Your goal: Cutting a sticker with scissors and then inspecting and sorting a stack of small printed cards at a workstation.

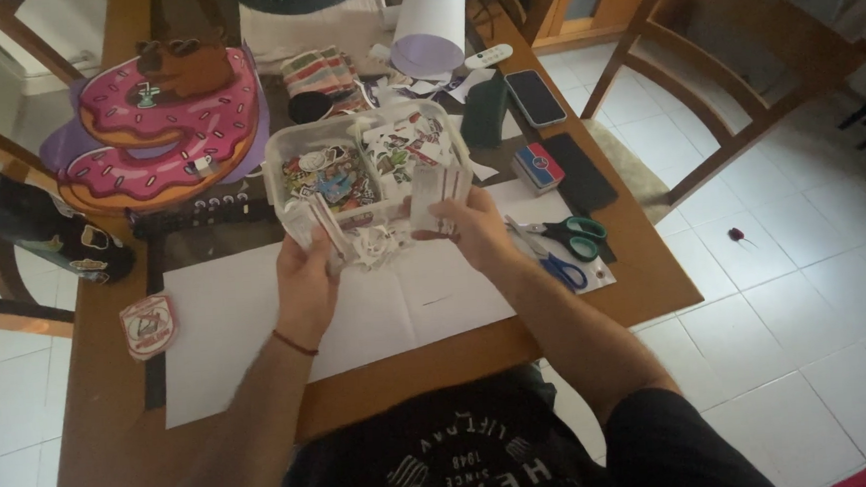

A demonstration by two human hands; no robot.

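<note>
Both hands, left (305, 276) and right (472, 229), grip a clear plastic box (368, 167) crammed with colourful stickers.

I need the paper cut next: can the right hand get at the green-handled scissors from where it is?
Probably yes. The green-handled scissors lie flat on the table just beside the right hand, with nothing lying over them. That hand is holding the clear plastic box and would have to let go first.
</note>
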